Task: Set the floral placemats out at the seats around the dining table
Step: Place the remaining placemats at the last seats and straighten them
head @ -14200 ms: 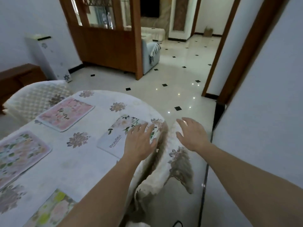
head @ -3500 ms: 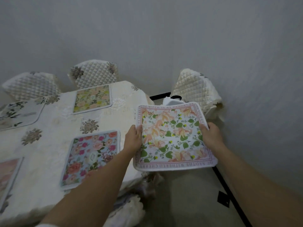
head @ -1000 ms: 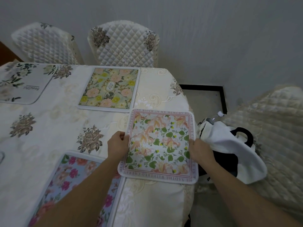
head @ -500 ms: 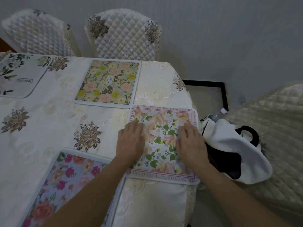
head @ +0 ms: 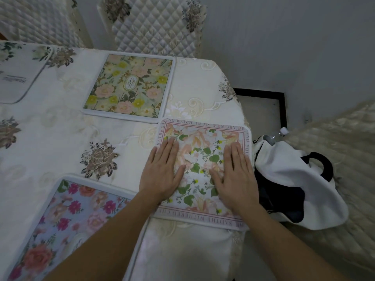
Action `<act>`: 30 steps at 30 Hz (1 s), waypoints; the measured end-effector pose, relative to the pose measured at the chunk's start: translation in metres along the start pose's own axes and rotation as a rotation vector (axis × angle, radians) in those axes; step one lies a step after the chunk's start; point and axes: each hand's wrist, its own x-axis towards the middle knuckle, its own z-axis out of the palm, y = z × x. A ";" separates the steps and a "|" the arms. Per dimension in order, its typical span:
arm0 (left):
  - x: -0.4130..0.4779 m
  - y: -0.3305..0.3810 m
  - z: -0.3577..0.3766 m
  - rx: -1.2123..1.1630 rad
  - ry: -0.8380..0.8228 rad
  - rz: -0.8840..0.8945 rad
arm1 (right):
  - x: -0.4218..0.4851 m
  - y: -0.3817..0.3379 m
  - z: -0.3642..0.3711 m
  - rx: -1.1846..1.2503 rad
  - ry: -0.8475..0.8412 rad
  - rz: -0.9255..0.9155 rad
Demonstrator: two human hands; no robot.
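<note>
- The peach-and-green placemat [head: 203, 159] lies flat at the table's [head: 60, 134] right end, its near edge running along the table edge, probably to suit the seat there.
- The left hand [head: 162, 171] and right hand [head: 235, 175] rest on it, open and palms down, gripping nothing, likely to smooth and square it.
- The yellow placemat [head: 129, 86] faces a quilted chair [head: 158, 25]; the blue placemat [head: 60, 220] lies close by the left forearm.
- A white bag [head: 300, 189] sits just beside the table end.

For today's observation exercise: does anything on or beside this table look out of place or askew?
Yes. A white-and-black bag lies slumped on the quilted chair at the table's end, which would block the seat. The peach-flowered placemat under both hands overhangs the tablecloth's near corner.
</note>
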 end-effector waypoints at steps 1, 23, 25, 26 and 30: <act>0.001 0.000 0.000 0.003 -0.008 0.003 | 0.000 0.002 0.000 -0.006 -0.005 0.008; -0.153 0.013 -0.128 0.028 -0.017 -0.401 | -0.027 -0.062 -0.121 -0.058 -0.089 -0.283; -0.174 0.012 -0.135 0.014 0.024 -0.457 | -0.030 -0.081 -0.125 -0.070 -0.100 -0.374; -0.186 0.011 -0.137 0.007 0.042 -0.490 | -0.033 -0.092 -0.125 -0.075 -0.098 -0.415; -0.238 0.008 -0.146 0.014 0.097 -0.597 | -0.055 -0.138 -0.119 -0.054 -0.096 -0.562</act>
